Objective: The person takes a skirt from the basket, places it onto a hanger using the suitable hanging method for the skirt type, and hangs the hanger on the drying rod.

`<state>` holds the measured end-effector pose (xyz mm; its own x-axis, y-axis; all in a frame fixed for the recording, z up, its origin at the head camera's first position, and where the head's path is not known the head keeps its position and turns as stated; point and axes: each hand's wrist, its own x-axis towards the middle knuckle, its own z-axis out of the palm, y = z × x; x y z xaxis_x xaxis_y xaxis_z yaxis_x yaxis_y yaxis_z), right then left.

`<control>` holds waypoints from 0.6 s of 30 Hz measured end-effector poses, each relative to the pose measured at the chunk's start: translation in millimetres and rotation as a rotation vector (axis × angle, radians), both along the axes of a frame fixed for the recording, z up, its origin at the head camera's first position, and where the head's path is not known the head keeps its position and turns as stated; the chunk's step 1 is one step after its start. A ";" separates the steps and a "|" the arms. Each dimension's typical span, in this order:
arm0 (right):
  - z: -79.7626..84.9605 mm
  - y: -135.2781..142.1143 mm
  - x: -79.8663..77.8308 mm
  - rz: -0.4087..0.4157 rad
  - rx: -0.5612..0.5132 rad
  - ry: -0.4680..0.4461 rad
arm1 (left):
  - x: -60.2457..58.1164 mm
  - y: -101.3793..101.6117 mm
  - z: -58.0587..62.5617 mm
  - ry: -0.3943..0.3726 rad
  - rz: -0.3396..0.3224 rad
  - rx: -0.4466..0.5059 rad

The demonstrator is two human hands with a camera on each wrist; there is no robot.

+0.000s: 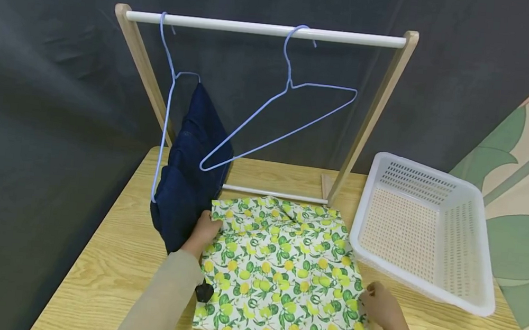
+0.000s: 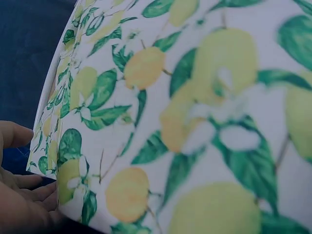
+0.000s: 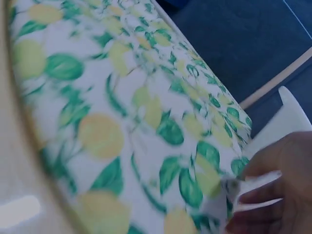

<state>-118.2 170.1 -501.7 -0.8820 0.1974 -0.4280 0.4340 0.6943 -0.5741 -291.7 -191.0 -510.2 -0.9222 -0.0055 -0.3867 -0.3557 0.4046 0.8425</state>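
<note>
A white cloth (image 1: 278,272) printed with lemons and green leaves lies spread on the table, creased near its far edge. My left hand (image 1: 205,231) is at its left edge; in the left wrist view the thumb (image 2: 17,135) touches the edge, apart from the fingers, whose tips are hidden behind the cloth. At the right edge my right hand (image 1: 380,303) pinches the cloth, and the right wrist view shows a small bunched bit between thumb and fingers. Beside my left hand hangs a dark blue garment (image 1: 193,163) on a light blue hanger (image 1: 168,108).
A wooden rack with a white rail (image 1: 239,26) stands at the back of the table (image 1: 107,256). A second light blue hanger (image 1: 266,149) hangs bare from it, above the cloth's far edge. To the right sits a white plastic basket (image 1: 435,256), its near corner close to the cloth.
</note>
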 end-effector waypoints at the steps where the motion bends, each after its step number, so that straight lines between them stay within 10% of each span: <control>1: -0.7 -0.7 -4.8 -0.032 -0.036 0.032 | -1.3 0.6 0.3 -0.014 0.016 0.015; 10: -14.6 -10.3 -34.0 -0.355 -0.268 0.109 | -14.1 6.6 -2.9 -0.097 0.177 0.170; 18: -23.4 -7.9 -29.8 -0.381 -0.439 0.109 | -14.7 8.6 -3.7 -0.133 0.290 0.242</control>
<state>-148.0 162.2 -525.1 -0.8270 0.3336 -0.4525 0.5287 0.1882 -0.8277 -306.5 -182.5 -513.9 -0.8374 -0.1522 -0.5249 -0.5386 0.0665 0.8399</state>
